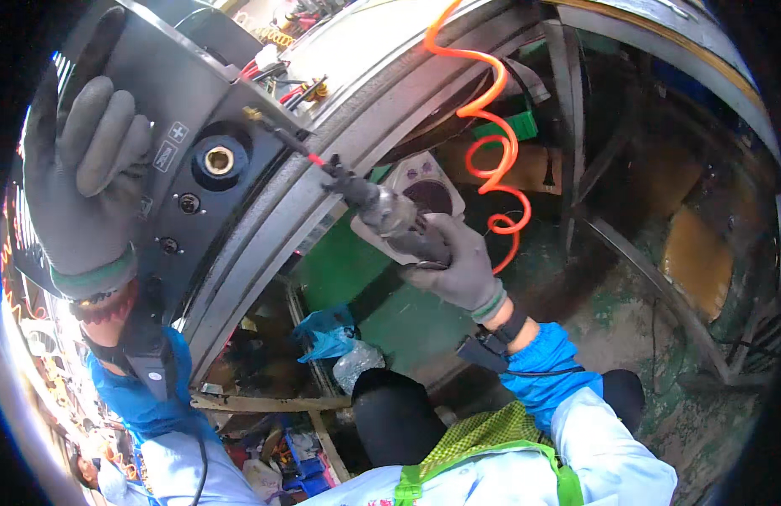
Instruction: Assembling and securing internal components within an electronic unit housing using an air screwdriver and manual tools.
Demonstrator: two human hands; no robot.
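Grip [466, 268] snug around power driver [389, 212]

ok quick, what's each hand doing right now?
Left hand: fingers curled beside the black housing; whether it grips anything can't be told.
Right hand: closed around the dark power tool.

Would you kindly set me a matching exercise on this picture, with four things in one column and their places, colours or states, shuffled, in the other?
Things:
1. Power tool
2. Coiled hose
3. Left hand
4. Gold-coloured ring

Descriptions:
A. Set in the dark panel
B. Bright orange
C. Gripped by the right hand
D. Gloved in grey

Right pairs: 1-C, 2-B, 3-D, 4-A.
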